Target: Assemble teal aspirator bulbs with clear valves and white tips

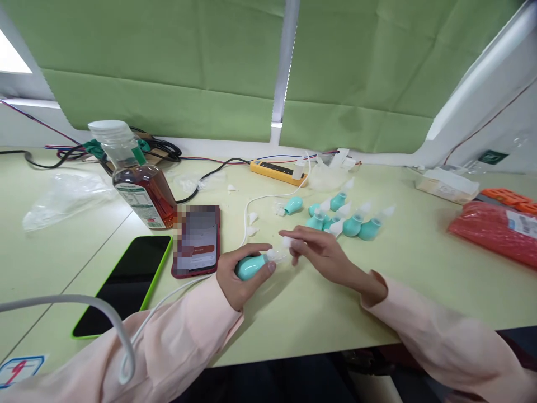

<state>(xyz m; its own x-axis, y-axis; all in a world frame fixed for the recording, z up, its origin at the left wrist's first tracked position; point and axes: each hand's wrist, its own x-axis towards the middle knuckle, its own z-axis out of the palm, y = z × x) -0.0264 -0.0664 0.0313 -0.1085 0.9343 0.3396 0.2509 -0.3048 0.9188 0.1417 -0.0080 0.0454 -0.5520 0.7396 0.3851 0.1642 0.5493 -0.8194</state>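
Observation:
My left hand [239, 278] is wrapped round a teal bulb nasal aspirator [251, 267], which lies nearly level with its clear nozzle [279, 256] toward the right. Just beyond that nozzle, my right hand [325, 252] pinches a small white tip [287, 242]. The tip is close to the nozzle's end; whether they touch I cannot tell. Past my right hand, several teal aspirators with pale tips, one of them at the right end [371, 229], are grouped together. A separate teal bulb [293, 205] lies on its side. Loose white tips [252, 230] rest beside the white cable.
On the left are a green-edged phone [123, 282], a red-cased phone [196, 240] and a bottle of dark liquid [145, 193]. A yellow power strip [277, 172] sits at the back, with a white cable [246, 210] in front. A red package [495, 229] lies right.

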